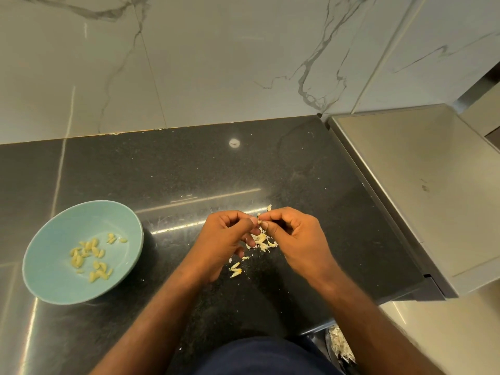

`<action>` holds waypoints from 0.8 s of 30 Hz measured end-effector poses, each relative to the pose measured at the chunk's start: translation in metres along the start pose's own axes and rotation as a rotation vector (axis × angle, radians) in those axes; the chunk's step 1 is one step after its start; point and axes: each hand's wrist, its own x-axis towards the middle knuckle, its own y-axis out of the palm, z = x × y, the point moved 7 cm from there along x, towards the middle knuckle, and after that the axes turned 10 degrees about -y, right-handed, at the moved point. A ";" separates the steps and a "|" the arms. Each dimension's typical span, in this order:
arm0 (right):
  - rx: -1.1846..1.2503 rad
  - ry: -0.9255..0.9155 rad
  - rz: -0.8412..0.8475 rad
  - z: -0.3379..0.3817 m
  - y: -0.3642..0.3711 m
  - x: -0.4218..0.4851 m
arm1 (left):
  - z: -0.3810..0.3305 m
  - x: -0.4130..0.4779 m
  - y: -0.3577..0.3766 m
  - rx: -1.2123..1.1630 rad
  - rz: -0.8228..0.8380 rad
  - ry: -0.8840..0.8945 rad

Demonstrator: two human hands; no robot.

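Left hand and right hand both pinch a tiny garlic clove, which could slip from the grip onto the tabletop.

One wide-angle view, worn on the person's head, looks forward and steeply down at the dark counter from close above the left hand and right hand. The marble wall fills the far part.
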 end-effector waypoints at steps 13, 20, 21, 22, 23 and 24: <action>-0.052 -0.001 0.009 -0.004 -0.001 -0.002 | -0.003 0.005 0.003 0.037 -0.013 0.039; -0.071 -0.014 -0.008 -0.002 -0.003 -0.002 | 0.000 0.007 0.012 0.041 0.020 0.024; -0.064 -0.008 -0.019 -0.002 -0.003 -0.002 | -0.001 0.007 0.013 0.040 0.027 0.022; -0.054 0.002 -0.032 -0.003 -0.004 -0.002 | -0.001 0.007 0.015 0.035 0.031 0.021; -0.049 0.011 -0.047 -0.003 -0.005 -0.002 | -0.002 0.007 0.017 0.029 0.029 0.019; -0.058 0.013 -0.066 -0.004 -0.006 -0.002 | -0.002 0.008 0.018 0.024 0.024 0.017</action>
